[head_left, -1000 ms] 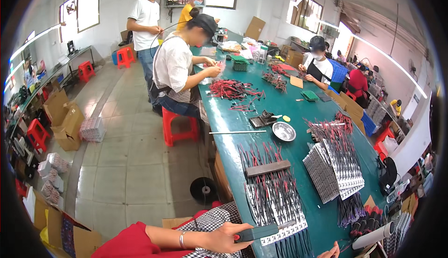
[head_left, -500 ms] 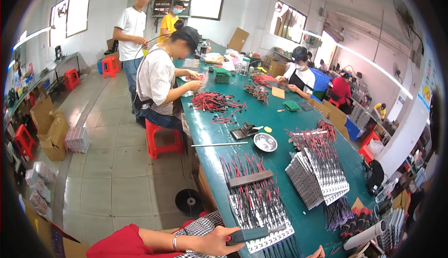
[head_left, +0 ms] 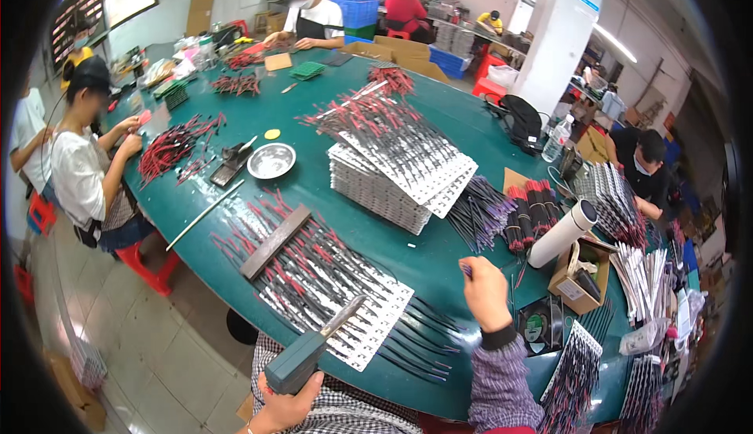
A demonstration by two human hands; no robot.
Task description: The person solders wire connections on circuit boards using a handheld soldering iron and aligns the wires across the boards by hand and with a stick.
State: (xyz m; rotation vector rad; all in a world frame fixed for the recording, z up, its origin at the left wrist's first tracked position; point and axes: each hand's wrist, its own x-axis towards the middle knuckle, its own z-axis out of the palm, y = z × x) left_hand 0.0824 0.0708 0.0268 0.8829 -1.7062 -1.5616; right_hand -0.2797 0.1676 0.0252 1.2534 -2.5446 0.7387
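Green tool (head_left: 296, 361) near left, tip over wired white panel (head_left: 384, 320), left hand (head_left: 289, 409) gripping it. Right hand (head_left: 488, 297), earlier cut off, now whole, pinching purple piece (head_left: 468, 271). I see dark bar (head_left: 276, 242) across wires (head_left: 314, 283), steel bowl (head_left: 271, 162) beyond.

Dark-teal tool (head_left: 296, 362), green tabletop (head_left: 455, 108), black-and-white checked cloth (head_left: 345, 406), seemingly purplish sleeve (head_left: 502, 383)

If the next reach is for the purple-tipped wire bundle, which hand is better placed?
Right, probably: the right hand is nearer the purple-tipped wire bundle, while the left hand grips the dark green tool, farther off.
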